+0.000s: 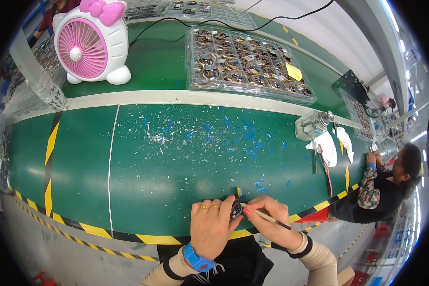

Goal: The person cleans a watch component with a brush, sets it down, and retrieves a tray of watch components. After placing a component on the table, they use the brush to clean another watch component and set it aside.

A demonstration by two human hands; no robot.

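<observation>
Near the front edge of the green bench, my left hand [209, 226] grips a small round black part [235, 209] between thumb and fingers. A short strip, yellow and dark, sticks up from the part. My right hand [271, 224] is closed on a thin stick-like tool [282, 223] with a pale shaft and a dark rear end. Its front end meets the black part or lies very close to it; the fingers partly hide the contact. White and blue scraps [205, 136] are scattered on the bench beyond my hands.
A clear compartment tray [252, 94] of coil-like parts stands beyond a white rail [152, 97], right of a pink-and-white fan [86, 47]. At right are a glass bottle [311, 126], white wipes [326, 148] and a red-handled tool [326, 171]. A co-worker [388, 190] sits farther right.
</observation>
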